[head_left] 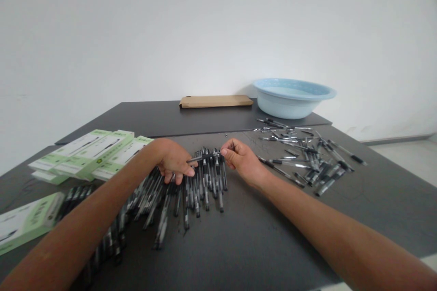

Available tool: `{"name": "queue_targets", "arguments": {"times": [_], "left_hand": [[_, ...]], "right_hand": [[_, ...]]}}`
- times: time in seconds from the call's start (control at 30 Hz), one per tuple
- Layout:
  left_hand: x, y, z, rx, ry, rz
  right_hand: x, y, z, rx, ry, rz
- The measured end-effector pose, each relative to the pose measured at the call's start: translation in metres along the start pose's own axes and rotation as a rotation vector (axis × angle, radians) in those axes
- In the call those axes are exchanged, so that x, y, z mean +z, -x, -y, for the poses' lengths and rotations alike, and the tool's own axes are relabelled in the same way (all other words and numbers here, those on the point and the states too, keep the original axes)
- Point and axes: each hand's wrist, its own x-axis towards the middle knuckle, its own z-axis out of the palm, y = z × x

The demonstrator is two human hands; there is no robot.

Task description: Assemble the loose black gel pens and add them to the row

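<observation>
Looks like the hands are a little apart with one pen bridging them — left hand clamped on the barrel, right hand pinching the other end. All that's left of the blue basin and nearer the person, over the pen pile. Honestly, I'd keep both grips in line and the barrel steady, light fingers at the thin end — sideways pressure could bend it.
</observation>
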Motion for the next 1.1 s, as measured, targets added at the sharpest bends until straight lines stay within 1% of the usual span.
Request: {"name": "queue_targets", "arguments": {"times": [0.13, 0.4, 0.63, 0.87, 1.1], "left_hand": [[0.001, 0.001, -0.002, 0.0, -0.016, 0.009], [0.001, 0.001, -0.002, -0.008, -0.015, -0.014], [0.002, 0.002, -0.004, -0.015, -0.034, -0.022], [0.001, 0.001, -0.005, -0.021, -0.012, -0.012], [0.002, 0.002, -0.006, -0.037, -0.025, -0.005]], "right_hand": [[0.002, 0.001, -0.001, -0.012, 0.072, 0.009], [-0.001, 0.0, -0.009, -0.097, 0.271, -0.006], [0.0, 0.003, -0.005, -0.159, 0.402, -0.016], [-0.002, 0.005, 0.002, -0.201, 0.468, 0.009], [-0.007, 0.006, 0.004, -0.193, 0.515, 0.067]]}}
